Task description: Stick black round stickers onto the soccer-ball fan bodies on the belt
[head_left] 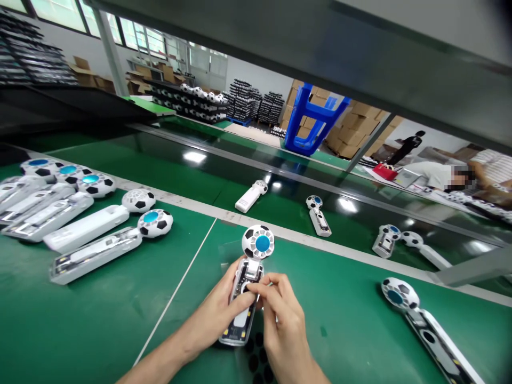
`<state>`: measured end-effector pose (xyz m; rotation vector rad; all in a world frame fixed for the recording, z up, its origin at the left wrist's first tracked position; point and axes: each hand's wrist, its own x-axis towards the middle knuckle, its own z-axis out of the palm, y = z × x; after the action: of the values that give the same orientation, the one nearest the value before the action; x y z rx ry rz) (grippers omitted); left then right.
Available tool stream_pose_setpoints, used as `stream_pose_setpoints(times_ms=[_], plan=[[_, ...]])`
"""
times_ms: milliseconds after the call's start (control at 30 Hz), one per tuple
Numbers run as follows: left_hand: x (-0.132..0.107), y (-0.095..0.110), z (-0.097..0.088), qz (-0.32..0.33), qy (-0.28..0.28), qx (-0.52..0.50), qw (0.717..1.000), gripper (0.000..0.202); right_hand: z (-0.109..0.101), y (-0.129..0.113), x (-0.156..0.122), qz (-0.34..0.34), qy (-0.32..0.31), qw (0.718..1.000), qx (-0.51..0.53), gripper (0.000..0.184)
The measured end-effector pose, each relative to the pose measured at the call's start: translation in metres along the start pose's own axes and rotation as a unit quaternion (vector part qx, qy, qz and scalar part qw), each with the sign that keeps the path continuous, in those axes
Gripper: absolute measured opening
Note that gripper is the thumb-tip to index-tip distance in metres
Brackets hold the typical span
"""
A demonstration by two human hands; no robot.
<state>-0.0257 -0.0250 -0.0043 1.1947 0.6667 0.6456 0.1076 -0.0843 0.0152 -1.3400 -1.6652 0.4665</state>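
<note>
A white handheld fan with a football-patterned head and blue centre lies on the green table in front of me, its handle open so the inner parts show. My left hand wraps round the open handle from the left. The fingertips of my right hand pinch at the handle's upper inside; whatever they hold is too small to make out. Under my right wrist lies a clear sheet with black dots.
A row of similar fans lies at the left. One more open fan sits at the right. Several fans ride the dark conveyor belt beyond. Far off are a blue stool, cardboard boxes and a person at the right.
</note>
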Motion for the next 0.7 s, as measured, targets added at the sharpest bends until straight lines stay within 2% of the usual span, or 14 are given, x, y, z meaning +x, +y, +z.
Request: stream_pose_setpoints(times_ms=[167, 233, 333, 467, 600, 700], plan=[[-0.002, 0.001, 0.000, -0.004, 0.022, 0.000, 1.000, 0.070, -0.001, 0.011, -0.008, -0.068, -0.009, 0.997, -0.027, 0.053], [-0.002, 0.000, 0.000, -0.005, 0.022, -0.020, 1.000, 0.068, -0.001, 0.014, -0.011, -0.075, -0.014, 0.996, -0.043, 0.055], [-0.001, -0.001, 0.001, -0.025, 0.017, -0.088, 0.996, 0.066, 0.003, 0.013, -0.013, -0.050, -0.006, 0.998, -0.037, 0.055], [-0.001, 0.001, 0.007, -0.058, 0.041, -0.143, 0.987, 0.054, 0.002, -0.001, -0.009, 0.000, -0.018, 1.000, -0.003, 0.050], [-0.002, 0.010, 0.010, -0.116, 0.110, -0.120, 0.980, 0.033, -0.025, -0.004, -0.008, 0.075, -0.009, 0.997, 0.009, 0.044], [0.015, 0.032, -0.001, -0.142, 0.178, -0.085, 0.970, 0.023, -0.057, 0.008, -0.022, 0.152, 0.012, 0.988, -0.008, 0.030]])
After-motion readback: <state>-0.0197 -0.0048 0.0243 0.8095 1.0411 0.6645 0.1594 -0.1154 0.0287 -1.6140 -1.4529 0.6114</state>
